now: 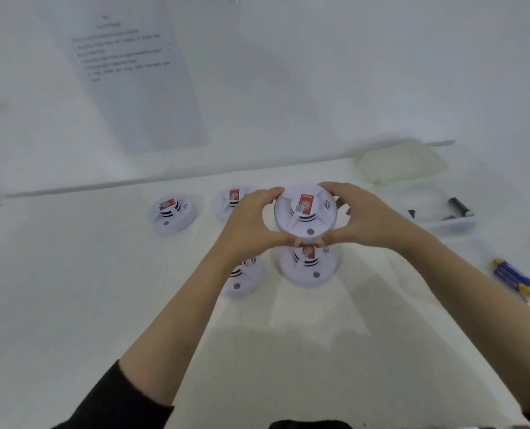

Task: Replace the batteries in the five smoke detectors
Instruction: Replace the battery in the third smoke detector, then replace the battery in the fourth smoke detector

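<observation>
I hold one white smoke detector [304, 216] with a red label up above the table, face toward me. My left hand [251, 221] grips its left rim and my right hand [363, 218] grips its right rim, thumbs meeting under it. Several more detectors lie on the white table: one at the far left [172, 212], one behind my left hand [231, 201], one partly under my left wrist [242, 278], and one directly below the held one [308, 267]. Blue and yellow batteries [513, 278] lie at the right.
A clear plastic box [443, 218] holding dark batteries stands at the back right, its lid [401, 162] lying behind it. A printed sheet [130, 78] hangs on the white wall. The table's rear edge meets the wall.
</observation>
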Available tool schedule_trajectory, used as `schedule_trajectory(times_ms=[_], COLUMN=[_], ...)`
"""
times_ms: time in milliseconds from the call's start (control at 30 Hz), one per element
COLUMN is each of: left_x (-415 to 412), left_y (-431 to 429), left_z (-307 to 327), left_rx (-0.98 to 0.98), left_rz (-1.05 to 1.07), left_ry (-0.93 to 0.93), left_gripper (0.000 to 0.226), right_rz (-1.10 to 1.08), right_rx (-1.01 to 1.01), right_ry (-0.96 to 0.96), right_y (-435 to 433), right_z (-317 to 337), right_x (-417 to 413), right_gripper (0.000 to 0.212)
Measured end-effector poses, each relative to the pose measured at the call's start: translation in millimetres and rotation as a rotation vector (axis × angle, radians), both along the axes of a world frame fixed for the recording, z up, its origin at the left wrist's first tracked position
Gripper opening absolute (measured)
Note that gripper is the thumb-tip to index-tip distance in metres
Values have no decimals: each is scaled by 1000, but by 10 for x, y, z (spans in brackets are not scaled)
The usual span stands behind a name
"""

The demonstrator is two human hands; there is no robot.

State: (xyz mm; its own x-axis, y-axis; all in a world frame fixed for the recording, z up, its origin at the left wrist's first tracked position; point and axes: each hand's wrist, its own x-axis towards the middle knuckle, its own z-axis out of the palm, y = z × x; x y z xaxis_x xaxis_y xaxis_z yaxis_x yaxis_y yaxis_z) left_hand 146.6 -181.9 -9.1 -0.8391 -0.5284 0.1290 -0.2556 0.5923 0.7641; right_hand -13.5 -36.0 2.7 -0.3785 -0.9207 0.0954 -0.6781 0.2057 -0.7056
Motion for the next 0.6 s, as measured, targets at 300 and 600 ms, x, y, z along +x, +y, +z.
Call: schedule_trajectory(times_ms=[300, 600], left_x=[-680, -853], left_y=[-547, -726], left_z=[-204, -343], left_rx=[-177, -370], left_rz=[4, -11], left_ry=[-170, -303], left_gripper=[81, 84], right_rz=[-64, -42], right_rx=[120, 200], right_ry=[-38, -9], right_y=[-561, -751], right_z=[-318, -453], right_x=[-550, -677], right_gripper=[83, 74])
